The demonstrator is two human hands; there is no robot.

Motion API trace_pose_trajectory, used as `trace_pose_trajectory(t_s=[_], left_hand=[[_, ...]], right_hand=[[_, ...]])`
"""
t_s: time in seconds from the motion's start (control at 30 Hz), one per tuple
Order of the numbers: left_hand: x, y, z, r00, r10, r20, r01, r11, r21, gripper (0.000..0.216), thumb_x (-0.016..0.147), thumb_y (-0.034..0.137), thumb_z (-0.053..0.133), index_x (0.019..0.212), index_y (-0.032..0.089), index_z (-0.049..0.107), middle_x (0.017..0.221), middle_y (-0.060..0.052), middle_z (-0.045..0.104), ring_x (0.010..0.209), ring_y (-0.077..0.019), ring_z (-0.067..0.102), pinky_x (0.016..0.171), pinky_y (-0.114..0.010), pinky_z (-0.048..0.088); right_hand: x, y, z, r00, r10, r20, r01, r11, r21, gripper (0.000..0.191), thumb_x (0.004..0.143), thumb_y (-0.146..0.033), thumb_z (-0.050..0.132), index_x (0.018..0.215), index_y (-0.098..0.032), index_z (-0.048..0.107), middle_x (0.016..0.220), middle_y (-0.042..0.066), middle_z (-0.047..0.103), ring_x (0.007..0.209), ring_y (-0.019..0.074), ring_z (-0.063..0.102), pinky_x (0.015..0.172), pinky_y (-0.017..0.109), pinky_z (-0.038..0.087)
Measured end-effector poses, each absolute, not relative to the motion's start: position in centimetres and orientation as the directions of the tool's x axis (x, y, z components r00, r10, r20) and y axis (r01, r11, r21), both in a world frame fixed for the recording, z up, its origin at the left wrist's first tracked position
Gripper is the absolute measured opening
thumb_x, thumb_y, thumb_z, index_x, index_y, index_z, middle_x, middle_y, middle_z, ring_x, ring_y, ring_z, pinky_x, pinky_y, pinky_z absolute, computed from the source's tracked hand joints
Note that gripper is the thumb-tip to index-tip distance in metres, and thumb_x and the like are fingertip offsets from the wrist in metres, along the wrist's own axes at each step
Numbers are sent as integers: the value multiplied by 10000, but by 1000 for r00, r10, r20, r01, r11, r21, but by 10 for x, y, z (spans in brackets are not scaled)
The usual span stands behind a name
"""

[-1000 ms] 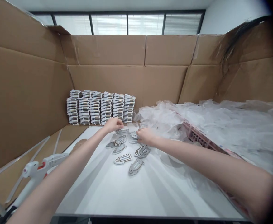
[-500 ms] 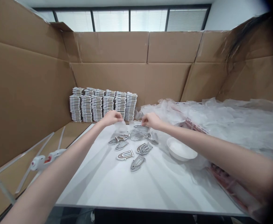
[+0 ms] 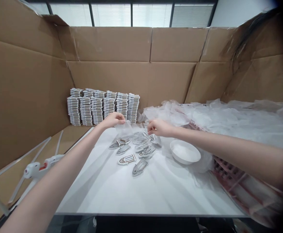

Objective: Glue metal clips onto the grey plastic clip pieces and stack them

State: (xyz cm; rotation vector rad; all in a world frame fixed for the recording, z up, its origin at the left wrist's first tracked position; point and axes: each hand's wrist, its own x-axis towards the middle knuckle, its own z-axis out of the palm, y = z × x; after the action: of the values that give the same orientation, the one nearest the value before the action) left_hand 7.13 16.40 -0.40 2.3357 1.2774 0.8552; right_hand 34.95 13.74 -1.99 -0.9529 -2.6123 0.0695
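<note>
My left hand [image 3: 116, 119] pinches the edge of a clear plastic bag [image 3: 125, 128], which hangs over the far side of a loose heap. Across the heap, my right hand [image 3: 159, 127] has its thumb and fingers closed together; anything between them is hidden. The heap is made of small arched, window-shaped pieces. One white piece with brown and gold trim [image 3: 127, 159] lies face up towards me. A grey piece [image 3: 140, 167] lies nearest, back side up. Others overlap behind, some blurred or under film.
Neat stacks of similar pieces [image 3: 98, 110] stand at the back left against cardboard walls [image 3: 110, 76]. A white bowl [image 3: 185, 152] sits right of the heap. Many clear bags [image 3: 238, 118] cover a pink plastic basket [image 3: 231, 171] at right. A white glue gun [image 3: 41, 168] lies at left.
My right hand has moved slightly nearer and its fingers have curled in. More grey pieces lie spread in the middle of the heap. The bag at my left hand hangs more spread out.
</note>
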Motion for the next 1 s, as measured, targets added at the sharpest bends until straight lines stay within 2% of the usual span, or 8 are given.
trace_pose_trajectory(t_s=[0.17, 0.37, 0.43, 0.57, 0.7, 0.77, 0.9, 1.0], left_hand=[[75, 161, -10, 467, 834, 293, 609, -544, 577, 208, 699, 372, 647, 681, 165, 662, 667, -17, 655, 671, -166, 582, 629, -260, 437], [80, 150, -18, 560, 804, 200, 543, -539, 644, 179, 735, 311, 579, 772, 164, 674, 712, -29, 644, 662, -159, 567, 629, -268, 438], [82, 146, -20, 568, 800, 194, 542, -542, 642, 187, 739, 296, 550, 781, 171, 683, 773, -36, 657, 703, -166, 563, 636, -265, 431], [87, 140, -24, 592, 793, 142, 549, -526, 649, 194, 739, 282, 539, 781, 191, 705, 796, -34, 683, 764, -186, 581, 685, -267, 440], [94, 136, -28, 621, 780, 73, 565, -510, 648, 215, 778, 322, 550, 847, 208, 719, 908, -27, 703, 890, -205, 601, 781, -270, 434], [99, 133, -31, 638, 769, 46, 583, -521, 623, 254, 804, 390, 560, 886, 208, 717, 920, -31, 701, 883, -203, 602, 760, -266, 427], [113, 128, -38, 664, 740, 108, 624, -629, 464, 302, 787, 485, 612, 899, 224, 716, 813, -3, 679, 705, -163, 561, 625, -251, 372], [125, 125, -42, 668, 714, 208, 635, -694, 340, 231, 801, 424, 611, 789, 210, 696, 736, 7, 664, 654, -148, 544, 605, -248, 339]], right_hand=[[341, 132, -55, -794, 580, 183, 582, 812, -50, 159, 757, -234, 715, 903, -174, 740, 894, 69, 675, 784, 165, 587, 669, 243, 377], [317, 127, -73, -773, 629, 87, 635, 767, 92, 217, 769, -330, 706, 919, -174, 726, 928, 88, 718, 827, 207, 626, 657, 261, 373], [312, 128, -76, -758, 648, 76, 652, 751, 107, 131, 780, -264, 676, 857, -169, 725, 898, 85, 730, 797, 204, 631, 630, 265, 354], [313, 135, -82, -721, 676, 150, 687, 726, 31, 159, 772, -94, 570, 766, -178, 706, 833, 54, 734, 753, 170, 622, 590, 253, 312], [323, 139, -85, -717, 660, 223, 681, 732, 22, 179, 798, -97, 512, 800, -176, 673, 837, 58, 708, 709, 155, 583, 576, 253, 277], [327, 139, -82, -725, 638, 260, 662, 750, 7, 188, 794, -79, 498, 821, -176, 656, 864, 53, 693, 708, 147, 565, 589, 245, 281], [331, 140, -72, -680, 647, 344, 657, 746, -104, 151, 802, -91, 503, 771, -163, 633, 811, 46, 659, 722, 145, 538, 623, 229, 305], [330, 139, -64, -651, 676, 344, 654, 730, -198, 120, 790, -105, 539, 711, -154, 615, 714, 21, 621, 670, 130, 504, 615, 222, 305]])
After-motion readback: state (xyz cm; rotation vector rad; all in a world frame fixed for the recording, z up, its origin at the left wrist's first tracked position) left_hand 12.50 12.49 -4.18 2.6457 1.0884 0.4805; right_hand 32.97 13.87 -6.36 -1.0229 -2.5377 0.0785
